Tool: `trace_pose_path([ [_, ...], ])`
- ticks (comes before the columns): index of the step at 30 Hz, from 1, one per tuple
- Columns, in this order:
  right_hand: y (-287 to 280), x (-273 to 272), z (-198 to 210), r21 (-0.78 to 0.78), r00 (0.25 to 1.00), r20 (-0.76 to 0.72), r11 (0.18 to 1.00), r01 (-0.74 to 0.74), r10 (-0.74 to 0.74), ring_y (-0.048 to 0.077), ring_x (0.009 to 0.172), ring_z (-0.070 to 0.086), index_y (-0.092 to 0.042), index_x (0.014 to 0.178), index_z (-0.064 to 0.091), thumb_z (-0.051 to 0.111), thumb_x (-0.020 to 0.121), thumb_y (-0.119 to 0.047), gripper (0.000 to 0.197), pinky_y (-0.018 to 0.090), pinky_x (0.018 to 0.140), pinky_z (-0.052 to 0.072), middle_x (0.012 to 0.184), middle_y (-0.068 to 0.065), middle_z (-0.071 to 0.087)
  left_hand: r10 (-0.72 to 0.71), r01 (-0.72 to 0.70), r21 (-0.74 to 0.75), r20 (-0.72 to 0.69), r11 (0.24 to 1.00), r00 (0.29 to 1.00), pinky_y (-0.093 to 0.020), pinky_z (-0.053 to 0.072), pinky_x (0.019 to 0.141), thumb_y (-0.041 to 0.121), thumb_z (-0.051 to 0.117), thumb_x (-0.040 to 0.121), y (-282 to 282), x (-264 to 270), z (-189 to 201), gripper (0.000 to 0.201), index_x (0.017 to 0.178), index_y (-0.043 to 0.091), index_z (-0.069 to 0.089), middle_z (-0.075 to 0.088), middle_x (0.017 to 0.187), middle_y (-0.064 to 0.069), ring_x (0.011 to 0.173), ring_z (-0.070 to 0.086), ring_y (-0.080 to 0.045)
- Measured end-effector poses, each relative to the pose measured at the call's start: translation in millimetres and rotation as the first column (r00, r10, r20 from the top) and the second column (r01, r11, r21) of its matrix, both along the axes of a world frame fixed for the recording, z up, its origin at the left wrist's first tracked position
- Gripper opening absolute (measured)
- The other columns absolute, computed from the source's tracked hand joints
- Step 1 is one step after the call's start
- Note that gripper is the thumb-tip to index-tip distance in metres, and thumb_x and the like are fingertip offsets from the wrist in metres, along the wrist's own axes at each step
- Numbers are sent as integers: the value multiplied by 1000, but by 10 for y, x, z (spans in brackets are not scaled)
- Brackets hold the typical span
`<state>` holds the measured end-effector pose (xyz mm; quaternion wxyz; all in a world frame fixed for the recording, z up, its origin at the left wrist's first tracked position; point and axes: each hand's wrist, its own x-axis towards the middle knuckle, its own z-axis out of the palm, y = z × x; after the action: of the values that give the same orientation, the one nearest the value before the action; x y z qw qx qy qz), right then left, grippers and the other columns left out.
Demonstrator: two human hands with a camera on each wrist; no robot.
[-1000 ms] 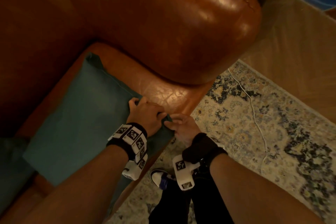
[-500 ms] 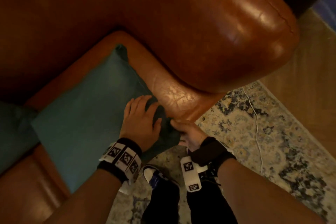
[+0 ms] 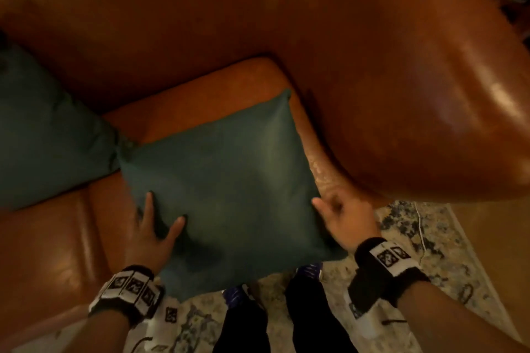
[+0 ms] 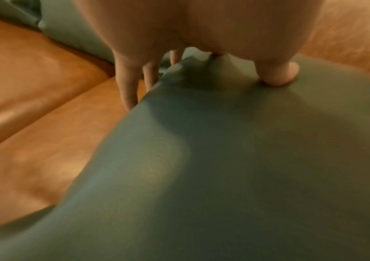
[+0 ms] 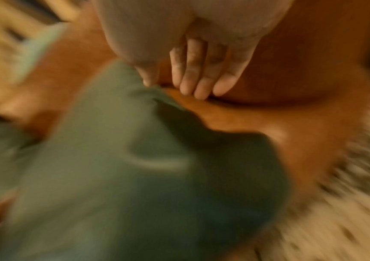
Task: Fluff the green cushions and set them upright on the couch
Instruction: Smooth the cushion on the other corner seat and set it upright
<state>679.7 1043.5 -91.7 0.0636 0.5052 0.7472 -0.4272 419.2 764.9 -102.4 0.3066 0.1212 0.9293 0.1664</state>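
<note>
Green cushion (image 3: 226,189) lay flat on the couch (image 3: 372,66) seat, overhanging the front edge. Left hand (image 3: 150,235) gripped its left edge – thumb on top, fingers under. Right hand (image 3: 341,218) at the right edge (fingers loosely bent, holding nothing).

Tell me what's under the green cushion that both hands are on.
The green cushion lies on the brown leather couch seat, its near corner overhanging the patterned rug. The left hand has fingers tucked beneath its edge. Anything else under it is covered.
</note>
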Motion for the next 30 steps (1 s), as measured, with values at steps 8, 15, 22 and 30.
trace_pose_path([
  [8, -188, -1181, -76, -61, 894, 167, 909, -412, 416, 18, 75, 55, -22, 66, 49, 78, 67, -54, 44, 29, 66, 42, 80, -2, 56, -3, 9, -168, 38, 986, 999, -47, 11, 119, 80, 41, 73, 186, 52, -70, 88, 139, 57, -13, -4, 159, -6, 146, 8, -31],
  [15, -177, -1475, 320, 78, 661, 384, 690, -719, 645, 24, 114, 51, -22, 104, 53, 62, 79, -60, 46, 35, 92, 46, 118, 2, 53, -51, 86, -292, 125, 953, 991, -53, 16, 114, 74, 42, 79, 339, -181, 164, 90, 147, 44, -7, -8, 158, -3, 143, 9, -38],
  [22, -316, -1818, 235, 109, 437, 435, 435, -894, 787, 28, 148, 3, -23, 152, 9, 58, 77, -66, 100, 40, 119, 7, 161, 4, 9, -880, 859, -194, -141, 473, 453, -58, -8, 115, 70, 24, 87, 1014, -332, 72, 79, 150, 33, -7, -7, 160, 5, 147, -13, -26],
  [30, -267, -2009, 63, 56, 476, 388, 496, -867, 789, 20, 148, -5, -32, 152, 2, 51, 78, -72, 96, 34, 120, -2, 161, -4, 1, -460, 462, -228, 64, 857, 885, -57, -13, 113, 83, 3, 76, 645, -1358, -493, 72, 141, 56, -10, -14, 159, 10, 146, -18, -23],
])
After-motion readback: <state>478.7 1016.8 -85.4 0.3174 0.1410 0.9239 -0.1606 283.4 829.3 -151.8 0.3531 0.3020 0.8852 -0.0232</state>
